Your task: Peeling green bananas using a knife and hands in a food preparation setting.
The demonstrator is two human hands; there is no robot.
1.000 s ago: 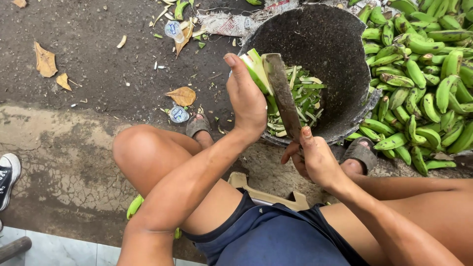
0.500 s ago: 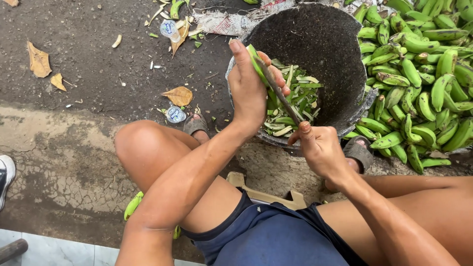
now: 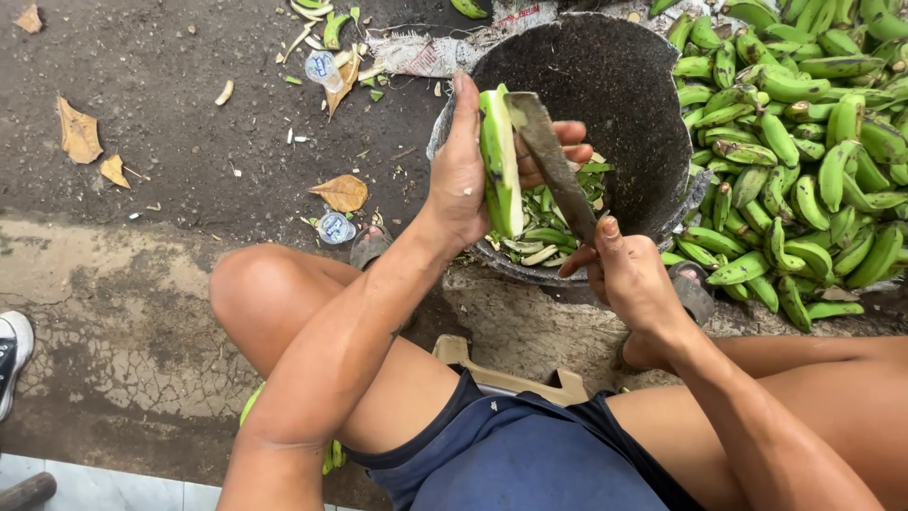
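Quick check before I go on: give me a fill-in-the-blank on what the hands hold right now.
1. The left hand holds a green ____.
2. The right hand grips a ____ by its handle.
3. Peels lie inside the dark ____, above the knees.
4. The banana pile lies on the person's ____ side.

Missing: banana; knife; basin; right

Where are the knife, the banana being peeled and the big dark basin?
knife (image 3: 553,166), head view, middle of the flat blade.
banana (image 3: 499,161), head view, on its green peel, held upright in the left hand (image 3: 463,180).
basin (image 3: 605,71), head view, bare inner wall.
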